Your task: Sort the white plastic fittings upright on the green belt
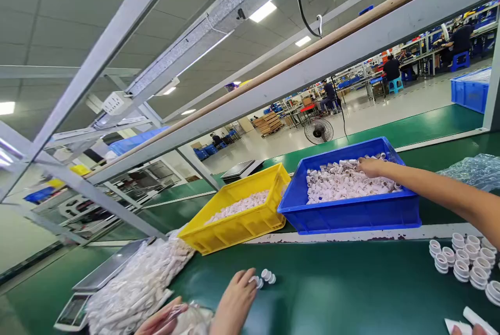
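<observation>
Blue plastic forms the biggest bin [351, 212], set at the far side of the counter [332, 293] where an arm from the right can reach it. That arm seems to be a co-worker's, and its hand [371, 167] rests on the short white tubes [339, 185] heaped inside. Just beside it stands a yellow bin [234, 228] of smaller white pieces, angled toward the near edge, probably for easy reach. A long clear sack of white parts [136, 288] slumps against the yellow bin, partly over a flat weighing scale [103, 272]. Finished-looking white caps [464, 262] sit in neat rows at the right, well apart from the bins. The right hand [234, 301] lies low with fingers stretched out and barely spread, their tips touching two loose caps [266, 276], gripping nothing. The left hand [162, 319] is cut off by the frame edge over a small crinkled bag [195, 319], and I cannot tell whether its fingers close on it. Green matting covers the counter under a grey metal frame [273, 90]. Beyond are a floor fan [318, 130], pale floor, ceiling strip lights and seated workers at distant benches.
</observation>
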The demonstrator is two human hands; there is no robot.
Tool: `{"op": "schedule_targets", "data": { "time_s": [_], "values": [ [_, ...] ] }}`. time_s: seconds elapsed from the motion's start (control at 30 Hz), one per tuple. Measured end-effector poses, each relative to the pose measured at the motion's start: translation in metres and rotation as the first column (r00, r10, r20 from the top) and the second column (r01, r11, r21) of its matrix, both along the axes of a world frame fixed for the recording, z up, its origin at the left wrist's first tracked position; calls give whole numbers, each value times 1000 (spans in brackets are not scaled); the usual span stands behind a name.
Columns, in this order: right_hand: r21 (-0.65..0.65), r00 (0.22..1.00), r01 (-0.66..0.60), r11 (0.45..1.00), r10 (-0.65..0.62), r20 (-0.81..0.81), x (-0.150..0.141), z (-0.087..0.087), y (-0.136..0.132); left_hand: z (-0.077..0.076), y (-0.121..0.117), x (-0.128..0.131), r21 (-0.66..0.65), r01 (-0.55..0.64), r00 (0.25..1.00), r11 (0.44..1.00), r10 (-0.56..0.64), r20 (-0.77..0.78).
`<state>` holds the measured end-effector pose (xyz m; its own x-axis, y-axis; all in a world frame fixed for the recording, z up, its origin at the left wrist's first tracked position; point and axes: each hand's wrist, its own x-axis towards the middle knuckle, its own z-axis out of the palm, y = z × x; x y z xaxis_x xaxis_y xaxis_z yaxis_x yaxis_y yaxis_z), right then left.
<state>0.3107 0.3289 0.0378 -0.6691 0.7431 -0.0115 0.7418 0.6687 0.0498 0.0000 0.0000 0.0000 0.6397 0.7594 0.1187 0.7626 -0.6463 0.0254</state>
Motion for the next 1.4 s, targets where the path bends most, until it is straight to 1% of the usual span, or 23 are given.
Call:
{"op": "schedule_targets", "data": {
  "time_s": [0.07, 0.1, 0.13, 0.17, 0.2, 0.23, 0.27, 0.3, 0.37, 0.4, 0.43, 0.5, 0.53, 0.6, 0.67, 0.73, 0.77, 0.87, 1.0, 1.07, 1.13, 1.27, 1.4],
  "values": [
    [38, 999, -48, 998, 49, -13, 7, 10, -21, 14, 3, -30, 49, -14, 999, 999, 11, 48],
    [56, 997, -74, 996, 76, -25, 11, 17, -32, 19, 5, -39, 105, -30, 994, 994, 19, 103],
    [72, 994, -99, 992, 102, -40, 16, 26, -45, 25, 8, -42, 177, -50, 984, 983, 19, 176],
    [86, 990, -122, 989, 128, -61, 22, 35, -59, 28, 10, -38, 222, -58, 974, 973, 6, 228],
    [100, 985, -144, 985, 152, -86, 30, 45, -74, 30, 11, -27, 241, -56, 966, 969, -9, 258],
    [112, 978, -162, 980, 174, -116, 39, 56, -91, 30, 10, -8, 229, -30, 964, 973, -32, 262],
    [124, 970, -176, 977, 193, -148, 50, 66, -110, 26, 8, 18, 114, 40, 982, 993, -60, 176],
    [133, 961, -189, 973, 211, -179, 62, 74, -131, 19, 4, 49, 53, 61, 986, 997, -68, 150],
    [140, 940, -219, 966, 247, -235, 91, 84, -179, -4, -8, 119, -19, 124, 982, 992, -120, 145],
    [141, 921, -246, 959, 276, -273, 107, 84, -204, -18, -17, 154, -50, 149, 978, 988, -140, 154],
    [161, 876, -302, 940, 340, -342, 122, 81, -231, -31, -25, 185, -79, 172, 973, 982, -157, 169],
    [150, 822, -350, 925, 380, -425, 153, 65, -283, -53, -42, 235, -137, 209, 962, 968, -178, 207],
    [114, 829, -337, 935, 352, -436, 168, 53, -307, -60, -49, 252, -165, 219, 957, 962, -179, 228],
    [0, 869, -293, 956, 266, -418, 197, 25, -348, -69, -57, 273, -217, 226, 951, 950, -167, 259],
    [-105, 906, -181, 978, 124, -405, 224, -7, -381, -71, -58, 279, -255, 216, 953, 942, -147, 265],
    [-157, 910, 8, 988, -72, -409, 250, -37, -406, -70, -54, 279, -264, 201, 958, 943, -133, 253],
    [-164, 894, 112, 980, -172, -413, 262, -51, -415, -70, -52, 278, -256, 189, 961, 948, -125, 247],
    [-163, 823, 371, 914, -405, -397, 294, -88, -436, -69, -44, 273, -210, 138, 967, 968, -87, 238],
    [-52, 759, 580, 813, -562, -328, 321, -128, -443, -71, -35, 266, -180, 67, 971, 981, -23, 237],
    [10, 732, 638, 770, -603, -317, 326, -142, -440, -72, -31, 262, -182, 38, 967, 983, 10, 256],
    [48, 727, 651, 757, -605, -325, 327, -149, -434, -73, -28, 259, -191, 14, 959, 981, 42, 282],
    [56, 757, 605, 794, -552, -350, 324, -148, -425, -75, -29, 262, -231, 1, 952, 973, 70, 297],
    [-14, 760, 549, 836, -507, -407, 322, -142, -435, -71, -38, 266, -274, 19, 956, 961, 62, 286]
  ]
}}
